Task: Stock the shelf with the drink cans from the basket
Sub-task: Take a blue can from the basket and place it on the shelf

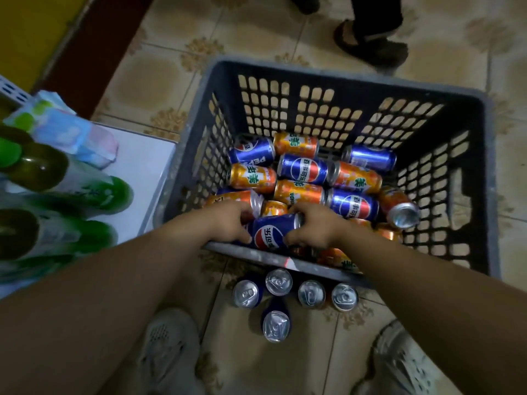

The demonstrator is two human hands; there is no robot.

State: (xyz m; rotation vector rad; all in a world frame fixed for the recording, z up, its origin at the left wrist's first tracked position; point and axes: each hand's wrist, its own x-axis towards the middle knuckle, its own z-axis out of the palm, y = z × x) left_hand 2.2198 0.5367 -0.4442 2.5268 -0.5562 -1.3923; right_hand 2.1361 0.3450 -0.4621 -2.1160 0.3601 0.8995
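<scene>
Left hand point(228, 220), right hand point(313, 227) curled round blue can point(270, 234) at basket point(256, 253) near rim, upright cans point(311, 293) just outside

The near blue can point(268, 235) carries the red-white-blue Pepsi globe with the Chinese characters 可乐 across it. The back-left blue can point(252, 151) shows "PEP" — the rest turns out of sight. A green 美 stands on the left orange can point(252, 178) and the right orange can point(358, 179); the middle orange can point(299, 192) reads "NDA". Labels on the bottles point(57, 178) — too blurred to read.
</scene>
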